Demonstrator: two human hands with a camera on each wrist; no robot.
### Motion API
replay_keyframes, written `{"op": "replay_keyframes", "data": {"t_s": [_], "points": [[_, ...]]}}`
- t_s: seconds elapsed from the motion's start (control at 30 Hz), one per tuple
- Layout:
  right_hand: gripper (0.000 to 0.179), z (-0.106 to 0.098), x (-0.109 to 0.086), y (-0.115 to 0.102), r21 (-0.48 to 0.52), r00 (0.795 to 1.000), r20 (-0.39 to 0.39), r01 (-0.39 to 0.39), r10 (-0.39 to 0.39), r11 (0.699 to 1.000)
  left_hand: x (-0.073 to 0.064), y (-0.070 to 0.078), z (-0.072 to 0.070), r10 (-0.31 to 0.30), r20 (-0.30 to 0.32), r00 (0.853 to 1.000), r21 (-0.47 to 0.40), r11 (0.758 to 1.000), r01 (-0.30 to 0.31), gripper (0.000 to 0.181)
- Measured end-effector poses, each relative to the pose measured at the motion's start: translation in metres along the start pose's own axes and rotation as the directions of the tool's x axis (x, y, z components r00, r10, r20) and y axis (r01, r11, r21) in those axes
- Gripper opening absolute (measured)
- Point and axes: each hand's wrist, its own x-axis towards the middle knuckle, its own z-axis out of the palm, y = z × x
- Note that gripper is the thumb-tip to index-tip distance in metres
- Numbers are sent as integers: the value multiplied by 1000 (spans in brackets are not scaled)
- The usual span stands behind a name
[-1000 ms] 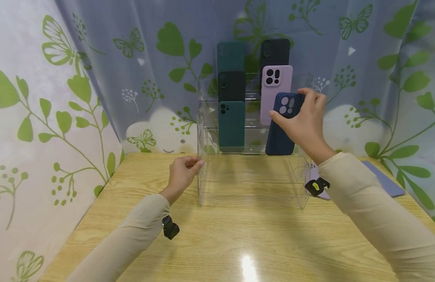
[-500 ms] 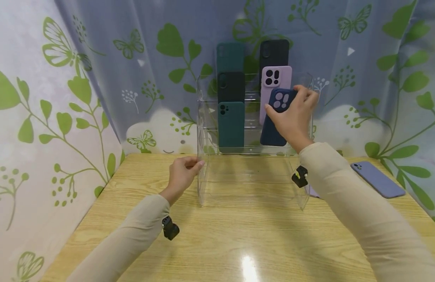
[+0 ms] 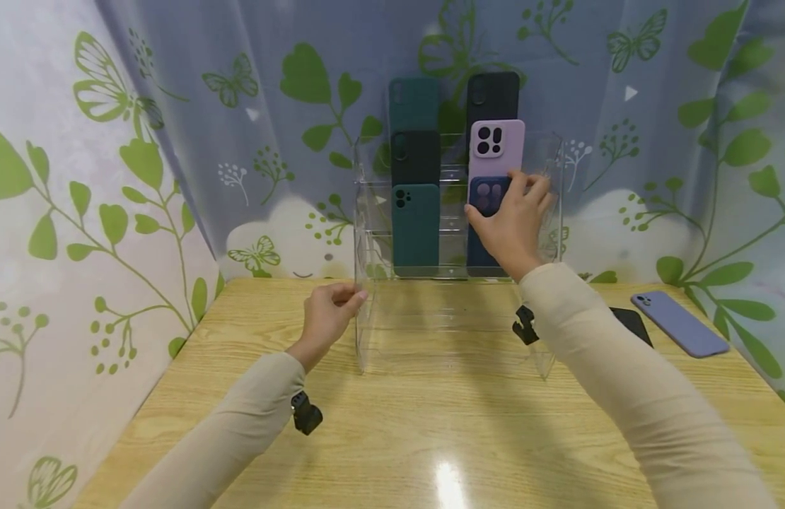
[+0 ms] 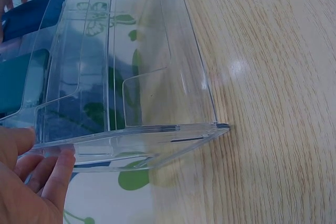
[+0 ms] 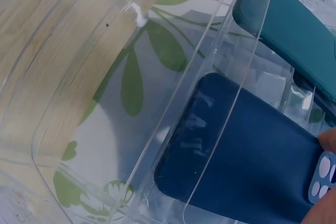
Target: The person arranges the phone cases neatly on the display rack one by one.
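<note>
A clear acrylic tiered stand [image 3: 361, 332] stands on the table. My left hand [image 3: 327, 316] pinches its left side edge, thumb and fingers on the panel in the left wrist view. My right hand [image 3: 518, 225] holds a navy blue phone case [image 5: 231, 150] by its sides near the camera cutouts. The lower end of that case sits behind the clear front lip of a tier. Beside it on the same tier is a teal phone case [image 3: 416, 230]. Directly behind the navy case rises a pink phone case [image 3: 496, 145], with a black phone case [image 3: 493, 95] above.
Left column tiers carry a black case [image 3: 416, 155] and another teal case [image 3: 414, 102]. A lavender case [image 3: 679, 324] lies on the table [image 3: 392, 438] at right, near a dark flat item [image 3: 631, 325] partly hidden by my sleeve. A patterned curtain [image 3: 291, 120] hangs behind.
My right hand has carried the navy phone case left, then down onto the tier, where it now stands upright rather than tilted. The left hand has stayed on the stand's edge.
</note>
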Motion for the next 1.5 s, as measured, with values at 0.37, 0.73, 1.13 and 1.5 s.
{"op": "replay_keyframes", "data": {"t_s": [0.37, 0.73, 1.13, 1.5], "points": [[80, 2, 0, -2, -24, 1000, 11, -24, 24, 999, -2, 1, -1, -9, 11, 1000, -13, 1000, 9, 32], [81, 2, -2, -4, -36, 999, 41, -20, 21, 999, -1, 1, -1, -1, 8, 1000, -11, 1000, 1, 31], [85, -4, -7, -4, -29, 997, 71, 16, -14, 999, -2, -2, 0, 0, 9, 1000, -14, 1000, 0, 32], [79, -25, -9, 7, 46, 995, 61, 76, -78, 996, 0, -2, 1, 21, 0, 1000, -19, 1000, -21, 30]]}}
